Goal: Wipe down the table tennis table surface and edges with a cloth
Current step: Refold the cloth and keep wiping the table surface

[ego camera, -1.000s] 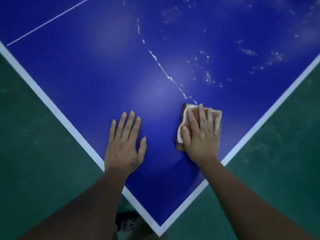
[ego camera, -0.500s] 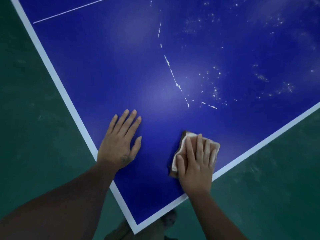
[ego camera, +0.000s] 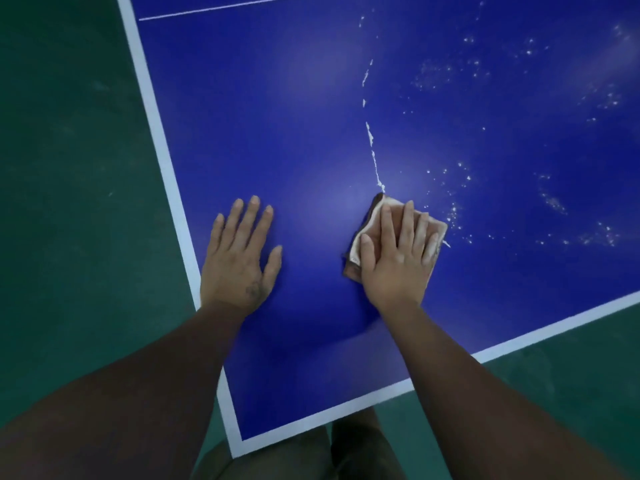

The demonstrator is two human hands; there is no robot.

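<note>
Since half a second ago the cloth (ego camera: 367, 225) has slid away from the near edge and up the tabletop (ego camera: 311, 133). Its far corner now touches the lower end of the white streak (ego camera: 371, 140), where before a gap of bare blue lay between them. My right hand (ego camera: 398, 261) lies flat on top of it, fingers (ego camera: 409, 220) straight and close together, pressing it down rather than gripping. The cloth is folded small, pale cream on top with a dark brown layer showing along its left side. Just to its right the blue is scattered with white specks (ego camera: 554, 202), which carry on towards the far right.

My left hand (ego camera: 239, 261) rests flat on bare blue well to the left of the cloth, fingers straight and slightly apart, holding nothing. It sits near the white border (ego camera: 162, 150) that runs down the side and meets the end border at the corner close to me. A thin white line (ego camera: 225, 6) crosses the top. Beyond the edges is a dull green floor (ego camera: 69, 168), and my legs (ego camera: 349, 452) show dimly below the corner.
</note>
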